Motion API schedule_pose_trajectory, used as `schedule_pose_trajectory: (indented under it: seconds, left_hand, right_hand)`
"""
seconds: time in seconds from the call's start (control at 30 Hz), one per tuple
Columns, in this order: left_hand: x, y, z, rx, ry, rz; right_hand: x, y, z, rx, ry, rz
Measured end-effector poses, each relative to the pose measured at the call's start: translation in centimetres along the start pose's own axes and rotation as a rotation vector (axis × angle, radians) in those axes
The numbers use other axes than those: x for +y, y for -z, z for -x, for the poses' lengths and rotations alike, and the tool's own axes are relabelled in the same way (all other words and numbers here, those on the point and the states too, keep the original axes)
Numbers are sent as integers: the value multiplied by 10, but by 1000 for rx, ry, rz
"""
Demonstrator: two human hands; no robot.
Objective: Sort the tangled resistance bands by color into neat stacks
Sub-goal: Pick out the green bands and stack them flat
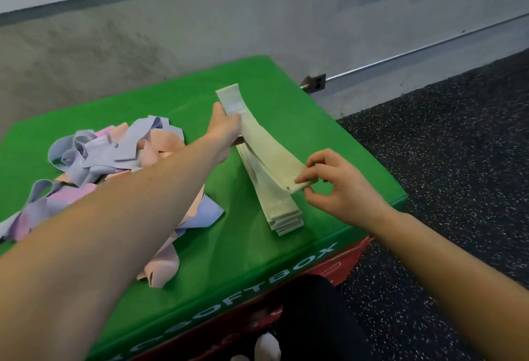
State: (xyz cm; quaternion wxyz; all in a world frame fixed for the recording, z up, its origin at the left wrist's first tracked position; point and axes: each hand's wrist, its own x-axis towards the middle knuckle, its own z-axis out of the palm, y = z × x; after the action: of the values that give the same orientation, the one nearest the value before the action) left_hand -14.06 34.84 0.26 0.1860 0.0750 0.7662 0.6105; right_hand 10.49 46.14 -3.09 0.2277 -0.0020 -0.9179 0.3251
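We are holding green band (pixel 269 147) over green stack (pixel 282 211): right hand (pixel 340 186) fingers pinching near end, left hand (pixel 226 127) fingers gripping far end.

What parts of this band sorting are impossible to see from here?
Head view only:
- Part of the tangled pile: the left forearm crosses it, and the frame's left edge cuts it.
- Far end of the green stack: under the held band and left hand.
- Stack count: edges too fine.
- Box lettering: partly cut off.
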Motion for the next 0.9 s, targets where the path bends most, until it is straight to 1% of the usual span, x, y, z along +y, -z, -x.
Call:
schedule_pose_trajectory:
  seconds: [0.13,0.27,0.33,0.43,0.57,0.73,0.8,0.9]
  left_hand:
    - [-5,-2,-9,-28,-31,-65]
    - [-13,-4,-15,-56,-67,-174]
    - [-18,-4,-18,-64,-95,-224]
    - [-23,-3,-24,-54,-100,-213]
    - [-22,-2,-27,-2,-90,-202]
    - [-29,-4,-33,14,-98,-299]
    - [-34,-3,-37,37,-126,-375]
    - [-42,1,-44,61,-169,-599]
  right_hand:
    - [2,-7,-1,0,85,150]
    - [1,-19,-3,-180,141,157]
    - [3,-24,-3,-253,127,136]
    - [6,-29,-2,-320,97,107]
    - [11,-29,1,-361,86,101]
    - [15,-30,4,-380,99,108]
    - [16,-31,5,-385,94,94]
    - [17,-31,5,-384,85,67]
